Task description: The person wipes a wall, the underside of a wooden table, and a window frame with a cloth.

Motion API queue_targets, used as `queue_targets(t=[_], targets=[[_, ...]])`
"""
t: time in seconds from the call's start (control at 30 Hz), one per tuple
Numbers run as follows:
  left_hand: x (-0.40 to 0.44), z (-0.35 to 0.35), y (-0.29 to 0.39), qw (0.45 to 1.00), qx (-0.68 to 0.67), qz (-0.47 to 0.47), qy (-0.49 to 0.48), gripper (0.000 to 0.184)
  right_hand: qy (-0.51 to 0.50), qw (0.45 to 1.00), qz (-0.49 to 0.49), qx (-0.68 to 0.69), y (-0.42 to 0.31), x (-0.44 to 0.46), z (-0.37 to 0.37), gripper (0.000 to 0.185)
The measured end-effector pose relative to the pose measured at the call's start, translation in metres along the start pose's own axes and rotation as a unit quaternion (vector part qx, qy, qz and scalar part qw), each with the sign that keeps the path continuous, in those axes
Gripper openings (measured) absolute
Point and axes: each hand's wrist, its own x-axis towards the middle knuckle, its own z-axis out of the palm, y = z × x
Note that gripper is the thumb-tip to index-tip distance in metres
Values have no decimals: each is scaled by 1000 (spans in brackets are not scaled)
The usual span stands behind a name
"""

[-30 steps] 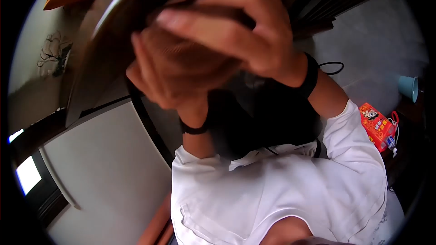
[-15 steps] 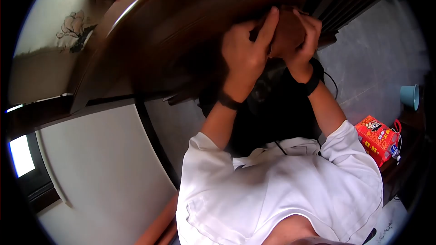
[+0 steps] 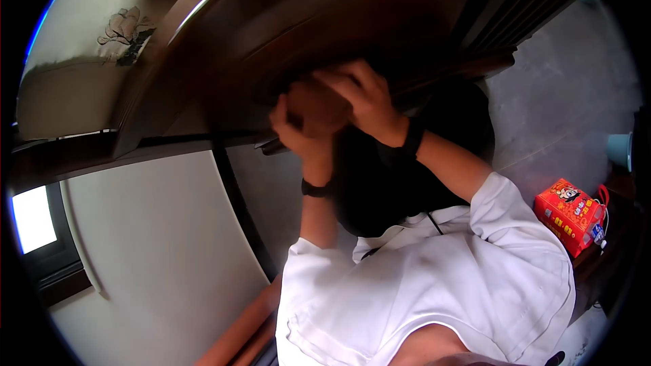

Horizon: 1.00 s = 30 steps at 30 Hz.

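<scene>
A reddish-brown rounded object [image 3: 317, 105] is between my two hands, over the dark wooden table. Motion blur hides its exact kind. My left hand [image 3: 298, 137] curls around its near left side, with the thumb up along its edge. From the right, my right hand [image 3: 369, 103] reaches over it, fingers bent onto its upper right side. Both wrists carry dark bands. Beneath the hands, the table's shadowed part is too dark to make out.
The curved edge of the dark wooden table [image 3: 173, 54] arcs across the upper left. A red printed box [image 3: 569, 213] sits at the right, below a blue cup [image 3: 618, 150]. Dark slats [image 3: 505, 10] stand at the upper right, and a white panel [image 3: 163, 224] fills the left.
Both hands have moved left and a little nearer to me, carrying the reddish-brown object with them. My right hand's fingers now lie across its top. The view has shifted slightly.
</scene>
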Motion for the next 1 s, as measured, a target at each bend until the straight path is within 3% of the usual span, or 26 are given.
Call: queue_targets(t=[0.03,0.13,0.27,0.37,0.47,0.5,0.7,0.83,1.0], targets=[[9,2,-1,998,-23,33,45,61,11,1000,-16,2,-5,10,-1,39],[48,-1,27,992,21,119,33,52,31,999,-34,-12,-16,36,-15,39],[68,23,66,990,0,140,23,47,102,993,-45,-40,-3,46,-48,48],[69,45,93,988,-5,148,-47,40,144,985,-27,-93,14,35,-72,60],[52,69,102,990,-45,103,-88,41,182,979,9,-90,30,15,-80,63],[44,74,100,990,-55,89,-100,49,167,979,32,-114,37,4,-81,67],[-3,71,70,984,10,15,-179,57,72,985,151,-36,64,-57,-69,55],[-9,51,56,984,43,-6,-175,55,47,986,161,-3,49,-54,-56,45],[15,45,73,990,46,54,-124,46,62,989,124,44,35,-21,-66,46]])
